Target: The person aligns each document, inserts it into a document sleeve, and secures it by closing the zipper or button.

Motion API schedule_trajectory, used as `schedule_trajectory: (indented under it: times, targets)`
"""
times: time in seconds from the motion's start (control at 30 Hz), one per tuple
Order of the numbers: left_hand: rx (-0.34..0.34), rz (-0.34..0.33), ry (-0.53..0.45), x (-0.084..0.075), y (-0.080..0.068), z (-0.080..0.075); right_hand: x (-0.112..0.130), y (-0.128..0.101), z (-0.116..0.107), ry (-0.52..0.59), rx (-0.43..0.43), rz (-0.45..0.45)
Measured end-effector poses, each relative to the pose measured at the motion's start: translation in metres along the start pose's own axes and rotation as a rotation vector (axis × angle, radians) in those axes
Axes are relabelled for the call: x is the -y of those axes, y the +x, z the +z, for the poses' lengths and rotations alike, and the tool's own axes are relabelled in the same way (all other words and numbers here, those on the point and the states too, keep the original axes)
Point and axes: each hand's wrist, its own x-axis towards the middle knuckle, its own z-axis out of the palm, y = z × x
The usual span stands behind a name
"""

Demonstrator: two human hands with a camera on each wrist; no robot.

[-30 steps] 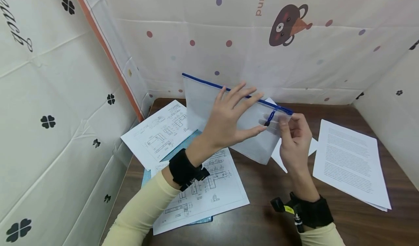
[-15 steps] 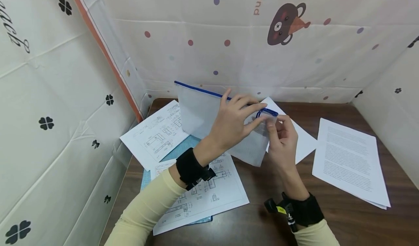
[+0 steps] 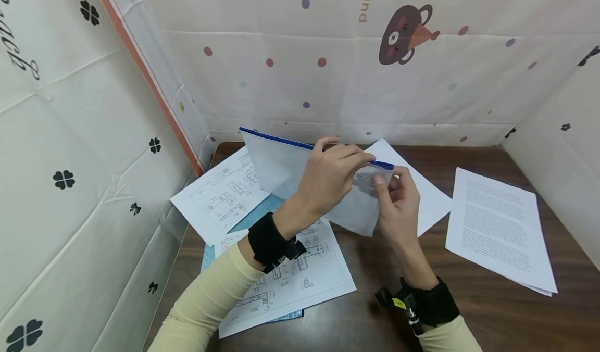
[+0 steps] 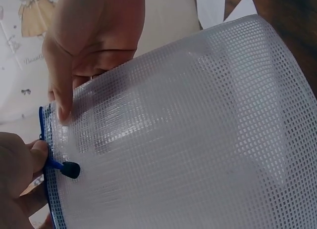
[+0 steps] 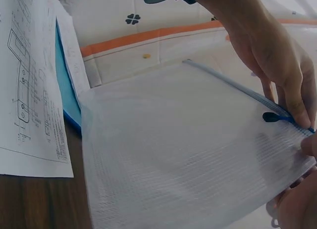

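A translucent mesh zipper pouch (image 3: 276, 167) with a blue zipper along its top edge is held up over the table, tilted down to the right. My left hand (image 3: 325, 180) reaches across its front and pinches the zipper slider near the right end. In the left wrist view, the blue cord pull with its dark tip (image 4: 70, 169) hangs from the slider beside the left thumb. My right hand (image 3: 400, 206) grips the pouch's right corner, thumb in front and fingers behind. Faint lines of printed text show through the mesh close to the right thumb.
Sheets with technical drawings (image 3: 290, 279) lie at the left over a light-blue item (image 3: 258, 214). Behind the pouch is a white sheet (image 3: 424, 201). A stack of printed text pages (image 3: 499, 232) lies at the right. Patterned cloth walls (image 3: 262, 91) enclose the wooden table (image 3: 356, 315).
The pouch has come down and slightly left. My left fingers, spread out a second ago, have closed onto the zipper slider near the right corner. My right hand moved left with the pouch.
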Motion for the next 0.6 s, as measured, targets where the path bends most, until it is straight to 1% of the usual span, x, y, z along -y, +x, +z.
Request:
schedule_trajectory:
  times: [0.1,0.23,0.37,0.5,0.53,0.6]
  targets:
    - [0.029,0.007,0.013,-0.001,0.001,-0.003,0.002,0.001,0.000,-0.030,0.012,-0.010]
    - [0.092,0.017,0.027,-0.001,0.002,-0.008,0.004,0.000,-0.002,-0.075,0.005,-0.021]
    - [0.140,0.050,0.089,-0.002,0.004,-0.012,0.004,-0.002,-0.003,-0.090,0.000,-0.022]
    - [0.152,0.088,0.136,-0.003,0.005,-0.016,0.004,-0.004,-0.004,-0.104,-0.002,-0.022]
    - [0.149,0.092,0.136,-0.003,0.005,-0.017,0.005,-0.004,-0.004,-0.107,-0.002,-0.023]
    - [0.144,0.082,0.105,-0.003,0.005,-0.017,0.005,-0.005,-0.005,-0.103,-0.002,-0.024]
